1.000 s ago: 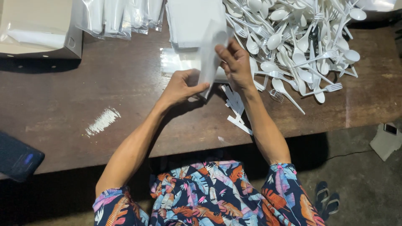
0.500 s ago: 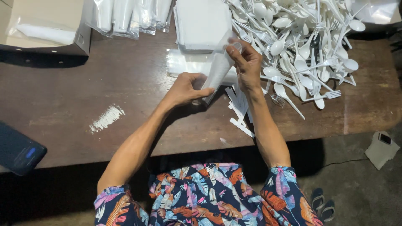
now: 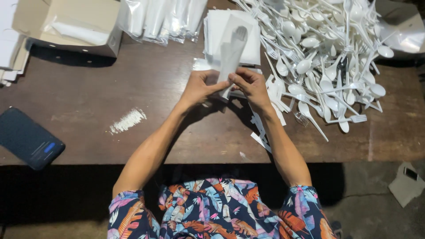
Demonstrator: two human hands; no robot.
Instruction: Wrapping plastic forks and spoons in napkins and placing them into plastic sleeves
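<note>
Over the worktop [image 3: 133, 84], my left hand [image 3: 200, 87] and right hand [image 3: 251, 84] pinched the lower end of a clear sleeve [image 3: 231, 53] holding white cutlery, fingers closed on it. Keeping it upright seemed best, beside the spoon pile [image 3: 327, 48].

A clear narrow sleeve [image 3: 231, 55], seemingly holding white cutlery, stands tilted above the table.
</note>
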